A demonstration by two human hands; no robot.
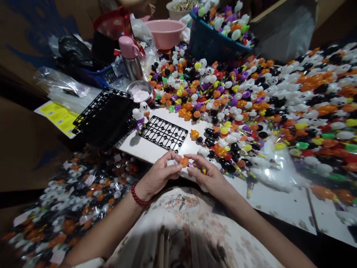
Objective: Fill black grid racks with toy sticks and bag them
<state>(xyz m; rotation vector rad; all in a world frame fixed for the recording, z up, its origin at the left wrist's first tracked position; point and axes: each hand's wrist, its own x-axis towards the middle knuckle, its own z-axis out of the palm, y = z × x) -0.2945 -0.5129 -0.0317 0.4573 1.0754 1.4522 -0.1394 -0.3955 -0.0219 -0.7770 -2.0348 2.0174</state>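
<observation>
Near the table's front edge, my left hand point(164, 170) pinches a small toy with a white part and an orange part point(184, 161). My right hand point(205, 172) closes its fingers on the toy's other end, where small purple and yellow bits show. Just beyond my hands lies a black plastic grid point(164, 133) on the white table point(134, 146). Two white-headed figures point(141, 114) stand at the grid's left corner. An orange figure point(194, 134) lies to the right of the grid.
Piled colourful toys point(240, 96) cover the table's right side. Behind stand a blue tub point(214, 42), a pink basin point(166, 33), a flask point(131, 57) and a metal bowl point(141, 92). Black grids point(104, 119) are stacked at left, above bagged toys point(80, 201) lower down.
</observation>
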